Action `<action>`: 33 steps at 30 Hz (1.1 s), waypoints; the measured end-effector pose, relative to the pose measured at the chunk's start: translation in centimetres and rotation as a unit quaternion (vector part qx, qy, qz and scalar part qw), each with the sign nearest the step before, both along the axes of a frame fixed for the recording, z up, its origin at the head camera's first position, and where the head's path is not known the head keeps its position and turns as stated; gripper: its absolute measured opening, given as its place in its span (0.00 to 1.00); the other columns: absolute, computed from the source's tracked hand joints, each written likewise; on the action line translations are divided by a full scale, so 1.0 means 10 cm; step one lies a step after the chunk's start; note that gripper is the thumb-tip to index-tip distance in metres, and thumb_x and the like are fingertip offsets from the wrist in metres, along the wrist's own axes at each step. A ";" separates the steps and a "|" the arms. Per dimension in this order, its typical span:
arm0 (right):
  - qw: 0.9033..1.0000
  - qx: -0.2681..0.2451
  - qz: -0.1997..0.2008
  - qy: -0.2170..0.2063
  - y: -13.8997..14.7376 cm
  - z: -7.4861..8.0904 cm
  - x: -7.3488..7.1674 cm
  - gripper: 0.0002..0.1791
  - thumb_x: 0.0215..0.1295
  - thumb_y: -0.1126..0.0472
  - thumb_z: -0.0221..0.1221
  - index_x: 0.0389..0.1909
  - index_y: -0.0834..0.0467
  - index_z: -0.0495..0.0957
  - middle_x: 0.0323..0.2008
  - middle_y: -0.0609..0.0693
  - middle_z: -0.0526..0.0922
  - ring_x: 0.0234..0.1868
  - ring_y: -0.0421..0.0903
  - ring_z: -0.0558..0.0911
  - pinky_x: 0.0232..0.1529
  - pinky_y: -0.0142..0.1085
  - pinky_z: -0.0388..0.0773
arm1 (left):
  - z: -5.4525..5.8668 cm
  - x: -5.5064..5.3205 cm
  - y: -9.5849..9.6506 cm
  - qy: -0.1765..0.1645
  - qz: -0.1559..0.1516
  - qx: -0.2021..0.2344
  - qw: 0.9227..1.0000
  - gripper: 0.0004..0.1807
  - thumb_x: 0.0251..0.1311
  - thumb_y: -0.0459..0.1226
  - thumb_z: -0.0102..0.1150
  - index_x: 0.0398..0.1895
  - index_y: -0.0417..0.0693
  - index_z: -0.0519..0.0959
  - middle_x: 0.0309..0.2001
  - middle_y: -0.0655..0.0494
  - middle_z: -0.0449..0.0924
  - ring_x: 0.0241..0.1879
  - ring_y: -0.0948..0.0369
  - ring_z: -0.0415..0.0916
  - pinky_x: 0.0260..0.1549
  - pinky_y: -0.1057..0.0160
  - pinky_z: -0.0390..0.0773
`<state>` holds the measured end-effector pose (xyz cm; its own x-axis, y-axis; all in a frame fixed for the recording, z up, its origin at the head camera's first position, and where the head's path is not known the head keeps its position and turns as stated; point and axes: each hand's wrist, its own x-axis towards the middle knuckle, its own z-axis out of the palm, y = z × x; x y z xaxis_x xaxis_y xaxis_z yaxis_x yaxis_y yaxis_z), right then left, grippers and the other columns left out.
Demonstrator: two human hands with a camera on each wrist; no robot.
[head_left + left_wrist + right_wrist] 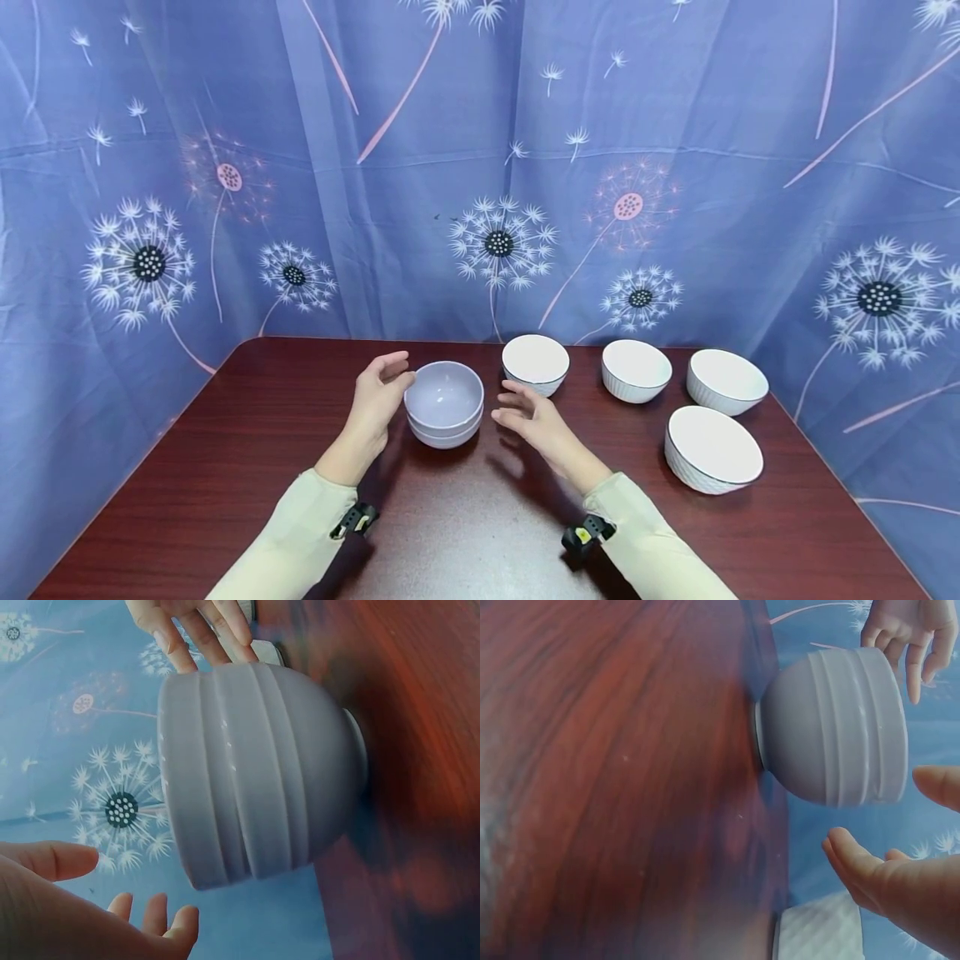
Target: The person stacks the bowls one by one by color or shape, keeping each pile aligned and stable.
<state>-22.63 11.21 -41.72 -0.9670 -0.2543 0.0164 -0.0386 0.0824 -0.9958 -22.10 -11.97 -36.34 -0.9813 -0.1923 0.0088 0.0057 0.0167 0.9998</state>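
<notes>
Two grey bowls (444,400), one nested in the other, stand upright on the dark red-brown table. In the left wrist view the nested bowls (259,776) show ridged sides and two rims close together. My left hand (377,398) is just left of them, fingers loosely bent, with nothing in its grasp. On the other side my right hand (538,423) is held apart from the bowls, fingers spread and relaxed, holding nothing. The right wrist view shows a gap between the bowls (836,727) and the right hand (900,877).
Behind my right hand is a white bowl (536,360) with a dark rim. Further right stand a ribbed white bowl (636,372), another at the back corner (726,382), and a larger textured white bowl (712,450). A blue dandelion-print curtain (420,208) surrounds the table (247,433).
</notes>
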 end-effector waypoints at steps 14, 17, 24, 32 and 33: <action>0.999 -0.013 -0.038 0.036 0.28 0.17 0.05 0.33 0.64 0.67 0.60 0.69 0.63 0.60 0.62 0.67 0.69 0.60 0.57 0.74 0.54 0.33 0.73 | 0.14 0.01 0.33 0.077 -0.014 0.028 0.997 0.22 0.59 0.24 0.53 0.58 0.36 0.73 0.55 0.41 0.74 0.56 0.50 0.70 0.51 0.64 0.71; 0.998 -0.018 -0.040 0.039 0.36 0.21 0.06 0.33 0.65 0.67 0.59 0.70 0.62 0.58 0.63 0.66 0.69 0.61 0.58 0.72 0.54 0.31 0.73 | 0.14 0.01 0.42 0.086 -0.015 0.036 0.996 0.22 0.58 0.24 0.54 0.57 0.36 0.74 0.54 0.41 0.75 0.54 0.50 0.71 0.48 0.66 0.72; 0.997 -0.011 -0.057 0.046 0.54 0.30 0.09 0.33 0.67 0.67 0.57 0.70 0.64 0.56 0.64 0.66 0.67 0.60 0.54 0.73 0.53 0.26 0.73 | 0.16 -0.02 0.63 0.103 -0.025 0.048 0.993 0.22 0.58 0.24 0.53 0.59 0.35 0.72 0.54 0.40 0.74 0.55 0.48 0.70 0.57 0.58 0.71; 0.995 0.005 -0.068 0.069 0.78 0.37 0.13 0.34 0.67 0.65 0.57 0.70 0.64 0.54 0.64 0.68 0.66 0.53 0.34 0.76 0.53 0.26 0.73 | 0.17 0.00 0.87 0.096 -0.045 0.081 0.991 0.26 0.60 0.25 0.52 0.63 0.36 0.68 0.58 0.39 0.70 0.59 0.48 0.66 0.61 0.53 0.67; 0.995 0.006 -0.070 0.072 0.81 0.37 0.13 0.34 0.67 0.65 0.57 0.70 0.64 0.55 0.64 0.67 0.66 0.52 0.33 0.76 0.53 0.25 0.73 | 0.16 0.00 0.90 0.095 -0.048 0.083 0.991 0.26 0.60 0.25 0.52 0.64 0.36 0.68 0.58 0.40 0.70 0.59 0.48 0.66 0.61 0.53 0.68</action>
